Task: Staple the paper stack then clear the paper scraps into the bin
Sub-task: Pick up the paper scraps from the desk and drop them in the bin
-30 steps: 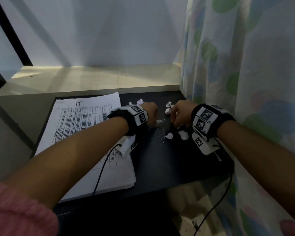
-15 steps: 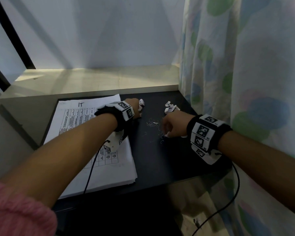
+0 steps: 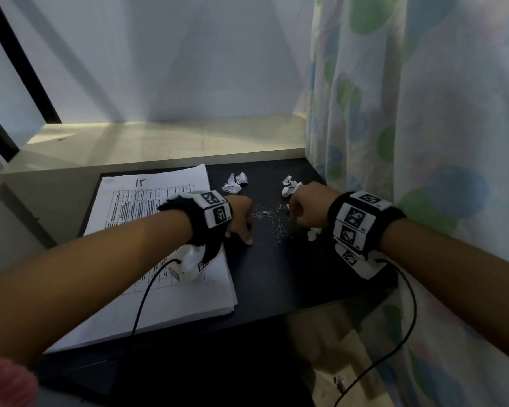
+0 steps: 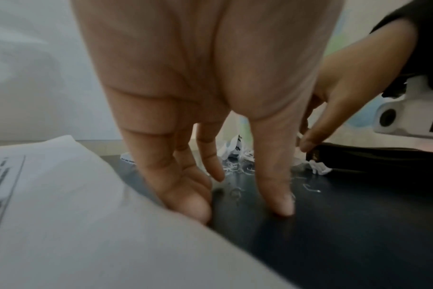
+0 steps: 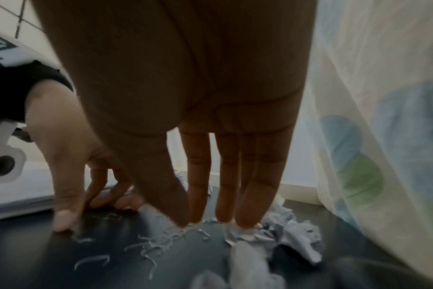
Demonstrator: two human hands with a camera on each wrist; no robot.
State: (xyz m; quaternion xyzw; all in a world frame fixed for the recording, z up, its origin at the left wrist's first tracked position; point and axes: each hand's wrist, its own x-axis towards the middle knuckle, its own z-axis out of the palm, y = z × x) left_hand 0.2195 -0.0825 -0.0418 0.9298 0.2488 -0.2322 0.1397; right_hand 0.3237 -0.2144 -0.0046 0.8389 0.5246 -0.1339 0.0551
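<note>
A printed paper stack [image 3: 159,259] lies on the left of the black table [image 3: 276,274]. Crumpled white scraps sit at the back [image 3: 235,182], beside my right knuckles [image 3: 290,186] and by my right wrist [image 3: 314,233]. Loose bent staples [image 3: 271,218] are scattered between my hands. My left hand [image 3: 240,221] stands on its fingertips [image 4: 282,205] at the stack's right edge [image 4: 62,195], holding nothing. My right hand [image 3: 304,208] points its straight fingers [image 5: 247,195] down, with the tips on the staples [image 5: 156,246] and a scrap [image 5: 292,234].
A patterned curtain [image 3: 423,142] hangs along the table's right side, close to my right arm. A beige ledge [image 3: 159,142] runs behind the table. In the left wrist view a dark long object [image 4: 383,158] lies under my right wrist; I cannot tell what it is.
My left hand has come back from the far scrap toward the staples, leaving that scrap on the table. My right hand stays over the staples near the right scraps.
</note>
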